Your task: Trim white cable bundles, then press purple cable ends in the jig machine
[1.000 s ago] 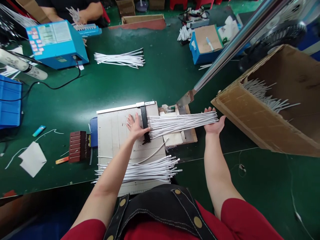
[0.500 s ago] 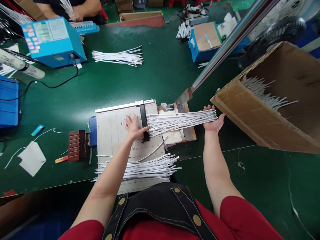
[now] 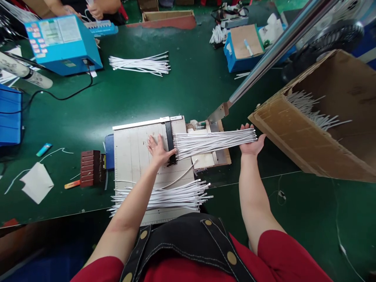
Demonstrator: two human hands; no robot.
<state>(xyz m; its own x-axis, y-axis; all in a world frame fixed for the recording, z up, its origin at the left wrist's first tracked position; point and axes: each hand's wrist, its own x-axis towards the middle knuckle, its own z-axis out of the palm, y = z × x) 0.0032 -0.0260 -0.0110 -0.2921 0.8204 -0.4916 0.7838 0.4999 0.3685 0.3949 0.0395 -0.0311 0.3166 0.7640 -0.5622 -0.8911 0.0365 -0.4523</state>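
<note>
Cradling one bundle [image 3: 216, 141]: right hand [image 3: 253, 145]

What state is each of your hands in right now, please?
Left hand: open, fingers spread over the flat off-white board.
Right hand: open, palm up beneath the ends of long thin white strips.

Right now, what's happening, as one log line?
left hand: open, at black bar | right hand: open, at white wire bundle | cutter lever: raised
</note>
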